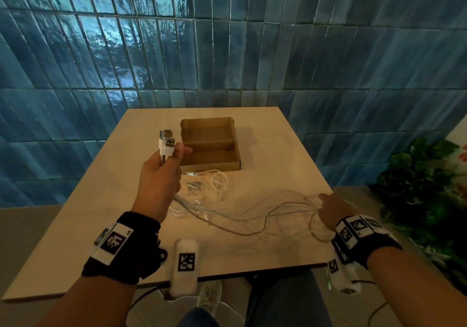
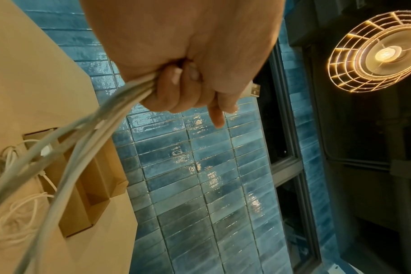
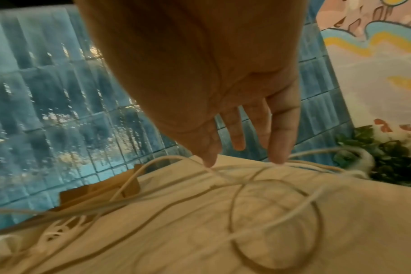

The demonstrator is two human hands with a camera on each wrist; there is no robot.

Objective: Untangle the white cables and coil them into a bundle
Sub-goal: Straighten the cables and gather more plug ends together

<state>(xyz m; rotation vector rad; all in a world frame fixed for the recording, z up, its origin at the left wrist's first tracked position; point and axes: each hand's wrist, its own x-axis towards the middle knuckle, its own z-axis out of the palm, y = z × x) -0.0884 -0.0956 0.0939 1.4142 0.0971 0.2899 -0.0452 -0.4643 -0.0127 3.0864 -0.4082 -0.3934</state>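
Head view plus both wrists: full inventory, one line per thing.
white cables: several, exact count unclear, white; strung across the table between both hands
USB plugs: about three, white and silver; sticking up out of the left fist
loose cable tangle: one heap, white; on the table in front of the box
cardboard box: one, brown, open; table centre
table: one, light wood
plant: one, green; right of the table
left hand: grips the cable ends
right hand: fingers straight, touching the cables
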